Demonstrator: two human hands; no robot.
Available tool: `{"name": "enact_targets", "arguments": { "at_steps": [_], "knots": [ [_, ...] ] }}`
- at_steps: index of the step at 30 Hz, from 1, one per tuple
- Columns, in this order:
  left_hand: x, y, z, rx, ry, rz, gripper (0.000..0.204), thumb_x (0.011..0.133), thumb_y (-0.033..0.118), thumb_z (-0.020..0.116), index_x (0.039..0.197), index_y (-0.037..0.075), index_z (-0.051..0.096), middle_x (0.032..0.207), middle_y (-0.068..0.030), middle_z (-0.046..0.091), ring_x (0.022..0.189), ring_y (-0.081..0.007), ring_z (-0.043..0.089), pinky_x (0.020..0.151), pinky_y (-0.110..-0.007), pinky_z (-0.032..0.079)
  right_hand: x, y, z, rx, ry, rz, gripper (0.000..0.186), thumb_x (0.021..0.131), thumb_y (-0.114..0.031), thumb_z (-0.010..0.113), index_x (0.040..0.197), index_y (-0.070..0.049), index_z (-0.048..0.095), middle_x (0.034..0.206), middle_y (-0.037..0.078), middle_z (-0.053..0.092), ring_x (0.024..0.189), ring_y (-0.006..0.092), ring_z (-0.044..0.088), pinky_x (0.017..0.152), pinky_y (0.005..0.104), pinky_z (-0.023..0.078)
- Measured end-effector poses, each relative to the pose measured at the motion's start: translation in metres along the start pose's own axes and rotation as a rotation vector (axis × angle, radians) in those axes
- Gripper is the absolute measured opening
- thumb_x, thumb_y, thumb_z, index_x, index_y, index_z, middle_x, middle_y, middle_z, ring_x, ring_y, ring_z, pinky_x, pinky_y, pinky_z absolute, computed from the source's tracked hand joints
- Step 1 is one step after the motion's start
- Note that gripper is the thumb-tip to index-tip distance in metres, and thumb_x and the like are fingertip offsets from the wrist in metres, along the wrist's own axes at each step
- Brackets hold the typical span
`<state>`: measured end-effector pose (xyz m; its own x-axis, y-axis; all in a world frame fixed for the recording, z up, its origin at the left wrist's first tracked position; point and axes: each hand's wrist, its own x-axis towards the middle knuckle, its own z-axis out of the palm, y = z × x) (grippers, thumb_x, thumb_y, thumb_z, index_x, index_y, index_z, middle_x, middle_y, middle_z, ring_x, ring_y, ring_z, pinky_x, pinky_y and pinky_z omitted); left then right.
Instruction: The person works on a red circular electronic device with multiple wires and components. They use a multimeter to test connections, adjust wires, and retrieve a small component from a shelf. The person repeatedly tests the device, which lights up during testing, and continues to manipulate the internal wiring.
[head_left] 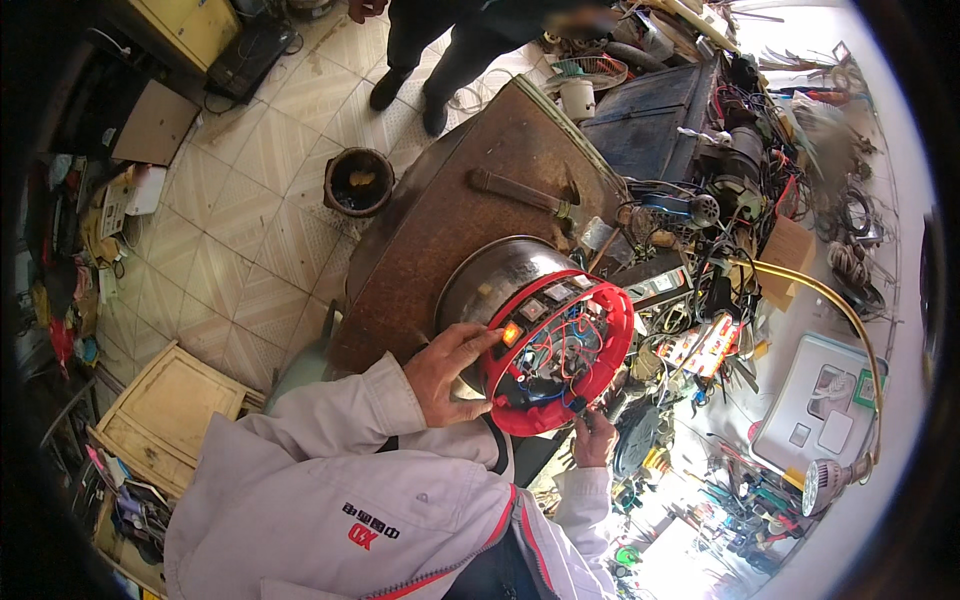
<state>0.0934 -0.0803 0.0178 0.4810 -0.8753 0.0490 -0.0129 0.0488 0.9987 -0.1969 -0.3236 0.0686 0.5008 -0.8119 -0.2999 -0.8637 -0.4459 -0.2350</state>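
A round metal electric cooker (pixel 493 280) lies tipped on its side on the table. Its red plastic base ring (pixel 622 335) faces right, and the bottom is open, baring coloured wires (pixel 560 350). On the ring's side a small switch (pixel 511 333) glows orange. My left hand (pixel 445 375) spans the ring's near-left edge, forefinger at the glowing switch and thumb lower on the rim. At the ring's lower right, my right hand (pixel 595 438) is closed around a black plug-like piece (pixel 578 405) against the rim. Its fingers are partly hidden.
A hammer (pixel 520 190) rests on the brown tabletop (pixel 430 215). To the right are tangled cables, tools, a bent-neck lamp (pixel 825 485) and a white case (pixel 822 405). A dark pot (pixel 358 182) stands on the tiled floor; beyond the table stands another person (pixel 450 55).
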Motion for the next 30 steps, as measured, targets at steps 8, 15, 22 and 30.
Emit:
{"name": "enact_targets", "arguments": {
  "at_steps": [8, 15, 22, 30],
  "knots": [
    [0.037, -0.019, -0.013, 0.019, 0.077, 0.212, 0.071, 0.090, 0.046, 0.066, 0.147, 0.008, 0.043, 0.133, -0.0184, 0.055, 0.116, -0.0362, 0.055, 0.100, -0.045, 0.045, -0.002, 0.008, 0.003, 0.034, 0.015, -0.038, 0.024, 0.078, -0.008, 0.074, 0.100, 0.002, 0.072, 0.079, 0.017, 0.072, 0.072, 0.0237, 0.071, 0.069, 0.0340, 0.053],
    [0.048, -0.007, -0.017, 0.024, 0.056, 0.092, 0.068, 0.096, 0.061, 0.048, 0.135, 0.007, 0.058, 0.118, -0.0163, 0.063, 0.104, -0.0337, 0.061, 0.093, -0.042, 0.049, 0.000, -0.001, -0.001, 0.035, 0.002, -0.011, 0.022, 0.079, -0.008, 0.073, 0.098, 0.001, 0.073, 0.078, 0.017, 0.072, 0.071, 0.0234, 0.071, 0.068, 0.0341, 0.053],
    [0.045, -0.004, -0.019, 0.040, 0.079, 0.101, 0.056, 0.084, 0.026, 0.065, 0.137, 0.008, 0.055, 0.112, -0.0180, 0.058, 0.104, -0.0353, 0.059, 0.093, -0.044, 0.049, -0.002, -0.003, -0.001, 0.051, 0.028, -0.053, 0.023, 0.079, -0.011, 0.073, 0.099, 0.000, 0.073, 0.078, 0.017, 0.072, 0.071, 0.0256, 0.072, 0.067, 0.0345, 0.053],
    [0.012, 0.008, -0.007, 0.083, 0.148, 0.092, 0.068, 0.075, 0.019, 0.075, 0.138, 0.002, 0.054, 0.117, -0.0218, 0.056, 0.102, -0.0358, 0.059, 0.089, -0.042, 0.051, -0.001, 0.009, 0.004, 0.074, 0.023, -0.062, 0.024, 0.079, -0.010, 0.073, 0.101, 0.000, 0.073, 0.079, 0.015, 0.073, 0.070, 0.0196, 0.070, 0.067, 0.0328, 0.052]
  ]
}}
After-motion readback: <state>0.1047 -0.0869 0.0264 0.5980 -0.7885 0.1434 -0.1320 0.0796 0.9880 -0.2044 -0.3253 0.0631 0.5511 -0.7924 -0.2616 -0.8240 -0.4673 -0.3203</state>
